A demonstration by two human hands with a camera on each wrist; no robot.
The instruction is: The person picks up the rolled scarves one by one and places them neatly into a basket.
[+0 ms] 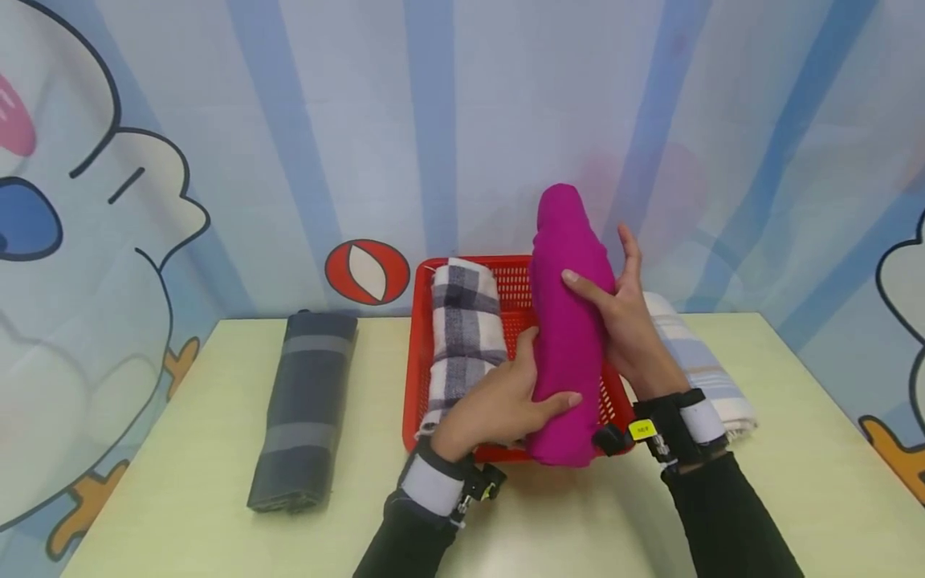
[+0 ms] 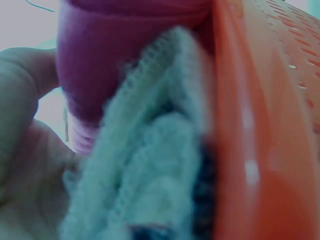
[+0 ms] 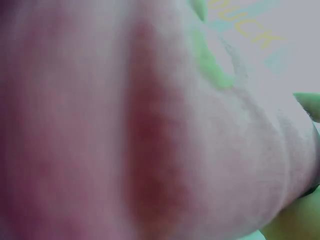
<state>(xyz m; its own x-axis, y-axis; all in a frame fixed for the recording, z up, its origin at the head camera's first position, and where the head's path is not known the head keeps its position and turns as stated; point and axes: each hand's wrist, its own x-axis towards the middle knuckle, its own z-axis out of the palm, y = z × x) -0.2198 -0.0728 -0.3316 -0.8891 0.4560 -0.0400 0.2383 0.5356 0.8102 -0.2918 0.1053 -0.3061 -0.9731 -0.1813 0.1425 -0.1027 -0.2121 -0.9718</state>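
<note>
A rolled magenta cloth (image 1: pixel 567 337) stands slantwise over the right part of the red basket (image 1: pixel 410 361), its lower end over the near rim. My left hand (image 1: pixel 499 401) holds its lower left side, thumb across the front. My right hand (image 1: pixel 629 321) grips its upper right side, with the thumb on the front and another finger pointing up; the remaining fingers are hidden behind. Inside the basket's left part lies a rolled checked cloth (image 1: pixel 466 329), close to my left hand. The left wrist view shows its pale folded end (image 2: pixel 155 165) beside the orange-looking basket wall (image 2: pixel 250 150).
A dark grey striped roll (image 1: pixel 303 409) lies on the pale yellow table (image 1: pixel 181 482), left of the basket. To the right, a white and blue striped roll (image 1: pixel 701 361) is partly covered by my right hand and wrist. A printed curtain (image 1: pixel 361 120) hangs behind the table.
</note>
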